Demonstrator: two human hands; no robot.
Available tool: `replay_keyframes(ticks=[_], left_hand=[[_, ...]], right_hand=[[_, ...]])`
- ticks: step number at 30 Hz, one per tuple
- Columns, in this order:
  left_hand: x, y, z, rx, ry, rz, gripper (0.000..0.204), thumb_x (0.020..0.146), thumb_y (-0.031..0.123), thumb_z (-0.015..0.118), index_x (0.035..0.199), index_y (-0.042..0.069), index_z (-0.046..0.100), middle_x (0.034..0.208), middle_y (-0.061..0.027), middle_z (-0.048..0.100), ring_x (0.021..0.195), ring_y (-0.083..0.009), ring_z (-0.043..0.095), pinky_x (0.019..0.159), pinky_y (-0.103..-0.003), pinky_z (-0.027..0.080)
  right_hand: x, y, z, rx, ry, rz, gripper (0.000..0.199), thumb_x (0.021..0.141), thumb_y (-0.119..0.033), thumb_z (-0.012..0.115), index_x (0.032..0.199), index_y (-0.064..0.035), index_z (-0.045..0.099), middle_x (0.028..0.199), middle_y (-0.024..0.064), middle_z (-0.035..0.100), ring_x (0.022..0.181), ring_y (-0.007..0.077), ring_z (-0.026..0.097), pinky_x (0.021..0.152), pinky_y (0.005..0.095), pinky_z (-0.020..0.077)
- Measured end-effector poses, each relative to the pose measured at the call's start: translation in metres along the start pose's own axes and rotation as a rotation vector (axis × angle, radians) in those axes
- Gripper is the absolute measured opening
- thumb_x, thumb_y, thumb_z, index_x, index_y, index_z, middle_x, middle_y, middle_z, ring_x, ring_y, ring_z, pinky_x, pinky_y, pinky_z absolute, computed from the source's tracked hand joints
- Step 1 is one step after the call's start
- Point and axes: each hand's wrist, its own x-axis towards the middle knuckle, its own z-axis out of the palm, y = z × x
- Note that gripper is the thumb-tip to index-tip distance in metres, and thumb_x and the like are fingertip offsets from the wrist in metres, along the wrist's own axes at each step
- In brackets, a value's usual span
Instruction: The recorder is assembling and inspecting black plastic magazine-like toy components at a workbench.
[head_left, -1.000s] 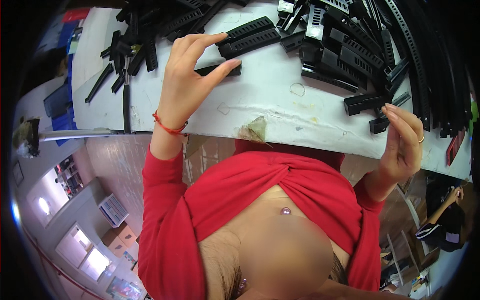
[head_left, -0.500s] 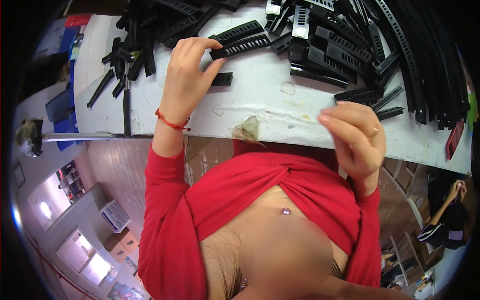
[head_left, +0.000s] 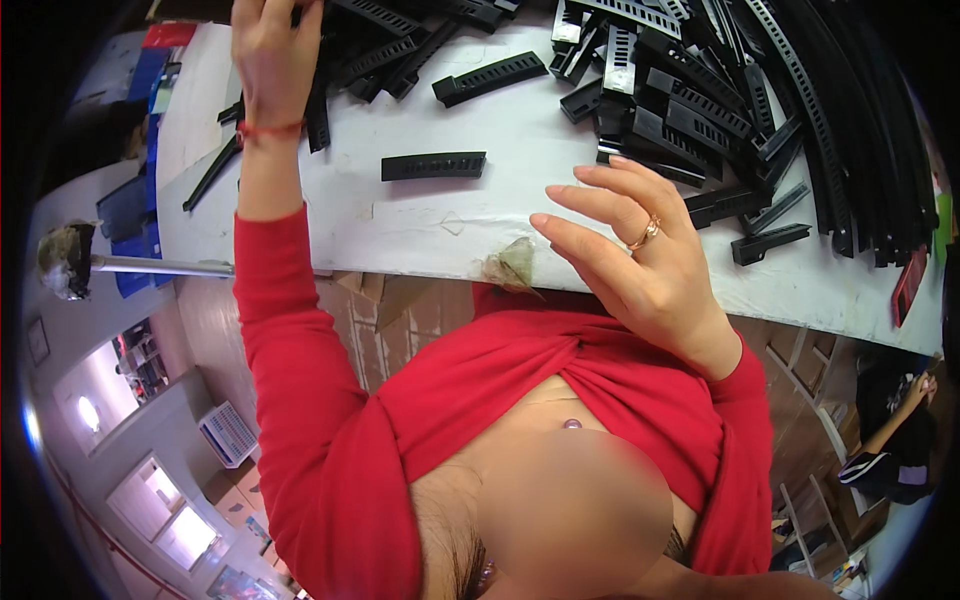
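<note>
My left hand [head_left: 268, 55] reaches far up the white table [head_left: 400, 225] into a heap of black slotted plastic pieces [head_left: 375, 50]; its fingertips run off the top edge, so its grip is hidden. A red cord circles that wrist. My right hand [head_left: 640, 250], with a ring on one finger, hovers over the table's near edge, fingers spread and nothing in it. A single short black slotted piece [head_left: 433, 166] lies between the hands, and a second one [head_left: 490, 78] lies farther off.
A big pile of black slotted pieces [head_left: 690, 100] and long black toothed strips [head_left: 840, 130] fills the table's right side. A brownish scrap [head_left: 512, 265] hangs at the near edge. A red flat thing [head_left: 908, 285] lies far right. Another person [head_left: 890, 440] sits at lower right.
My left hand has left the short piece and stretched up into the far heap. My right hand has swung left from the table's right part toward the middle, with its fingers spread.
</note>
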Motion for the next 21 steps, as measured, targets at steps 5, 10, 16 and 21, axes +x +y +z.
replay_keyframes(ticks=[5,10,16,21], left_hand=[[0.002,-0.022,0.031,-0.022,-0.136,0.004,0.017,0.083,-0.012,0.062,0.095,-0.002,0.067,0.112,-0.0189,0.064,0.106,-0.0381,0.063,0.092,-0.041,0.053],[-0.032,0.039,0.019,-0.322,-0.341,-0.096,0.022,0.087,0.004,0.075,0.109,0.007,0.076,0.115,-0.0095,0.072,0.107,-0.0264,0.065,0.094,-0.035,0.051],[-0.057,0.073,0.004,-0.256,-0.554,-0.031,0.029,0.082,0.01,0.081,0.111,0.006,0.076,0.109,-0.0069,0.071,0.109,-0.026,0.062,0.091,-0.037,0.049],[-0.05,0.073,-0.003,-0.425,-0.355,-0.097,0.03,0.077,-0.006,0.081,0.104,0.003,0.072,0.112,-0.0098,0.073,0.106,-0.0273,0.069,0.088,-0.034,0.056]], right_hand=[[-0.008,0.001,-0.009,-0.014,-0.025,0.028,0.026,0.082,-0.008,0.067,0.106,-0.0111,0.076,0.112,0.0039,0.07,0.115,0.027,0.062,0.101,0.0483,0.0533],[-0.019,0.009,-0.011,-0.02,-0.013,0.086,0.026,0.079,-0.007,0.069,0.104,-0.0098,0.077,0.11,0.0033,0.071,0.113,0.0266,0.063,0.099,0.0476,0.0545],[-0.01,0.007,-0.01,0.101,-0.025,0.062,0.032,0.074,0.0,0.079,0.104,-0.0111,0.076,0.105,0.0031,0.074,0.109,0.0269,0.065,0.097,0.0475,0.0557],[-0.007,0.008,-0.005,0.152,-0.045,0.022,0.035,0.071,0.001,0.077,0.103,-0.0113,0.076,0.102,0.0014,0.073,0.107,0.0256,0.065,0.096,0.0471,0.0565]])
